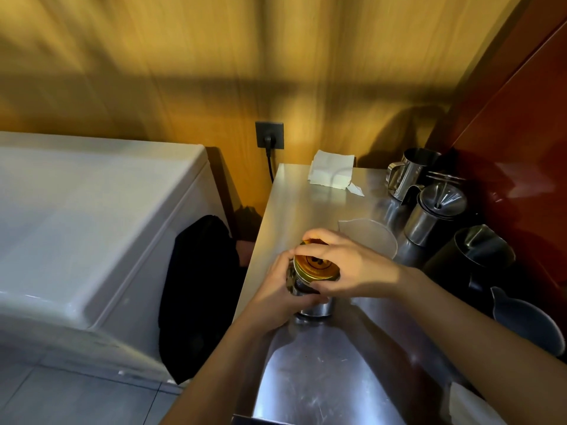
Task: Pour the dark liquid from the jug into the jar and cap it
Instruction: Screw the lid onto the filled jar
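A glass jar (310, 289) of dark liquid stands on the steel counter (306, 210) near its left edge. My left hand (276, 286) wraps around the jar's side. A gold metal lid (316, 266) sits on the jar's mouth, and my right hand (346, 265) grips its rim from above and from the right. A translucent plastic jug (371, 237) stands just behind my right hand and looks empty.
Steel pitchers (408, 173) and a steel pot with a funnel (435, 213) line the right wall, with a black pitcher (472, 259) and a grey jug (527, 320) nearer. Folded napkins (331, 173) lie at the back. A white chest appliance (92, 216) stands left, across a gap.
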A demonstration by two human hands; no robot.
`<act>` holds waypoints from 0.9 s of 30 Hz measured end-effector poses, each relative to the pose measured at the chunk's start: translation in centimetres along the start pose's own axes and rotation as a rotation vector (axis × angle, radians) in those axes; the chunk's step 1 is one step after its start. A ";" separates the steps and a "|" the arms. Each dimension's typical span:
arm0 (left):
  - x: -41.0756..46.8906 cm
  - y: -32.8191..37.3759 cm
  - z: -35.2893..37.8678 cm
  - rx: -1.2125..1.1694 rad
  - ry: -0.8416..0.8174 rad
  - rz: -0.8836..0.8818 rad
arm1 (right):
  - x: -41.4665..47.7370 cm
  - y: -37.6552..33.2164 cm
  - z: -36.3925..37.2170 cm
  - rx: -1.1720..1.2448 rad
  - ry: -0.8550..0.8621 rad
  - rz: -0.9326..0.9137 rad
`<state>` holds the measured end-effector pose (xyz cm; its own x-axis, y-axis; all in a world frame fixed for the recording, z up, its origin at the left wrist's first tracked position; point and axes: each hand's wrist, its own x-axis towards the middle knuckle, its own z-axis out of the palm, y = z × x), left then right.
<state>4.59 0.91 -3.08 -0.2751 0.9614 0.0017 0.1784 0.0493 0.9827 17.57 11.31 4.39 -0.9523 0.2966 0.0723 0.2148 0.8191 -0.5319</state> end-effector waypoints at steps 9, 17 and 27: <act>0.1 -0.5 -0.1 -0.006 0.000 0.009 | -0.2 -1.8 0.0 -0.505 0.089 0.265; 0.2 -0.6 0.0 0.022 0.011 0.017 | 0.2 -1.2 -2.0 -0.293 0.042 0.190; 0.2 -0.8 0.0 0.063 -0.005 0.015 | 0.6 0.0 -2.4 -0.299 -0.162 0.045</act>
<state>4.38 1.08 -3.83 -0.2671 0.9636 0.0148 0.2414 0.0520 0.9690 17.50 12.71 6.47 -0.9572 0.2736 -0.0938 0.2889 0.9217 -0.2590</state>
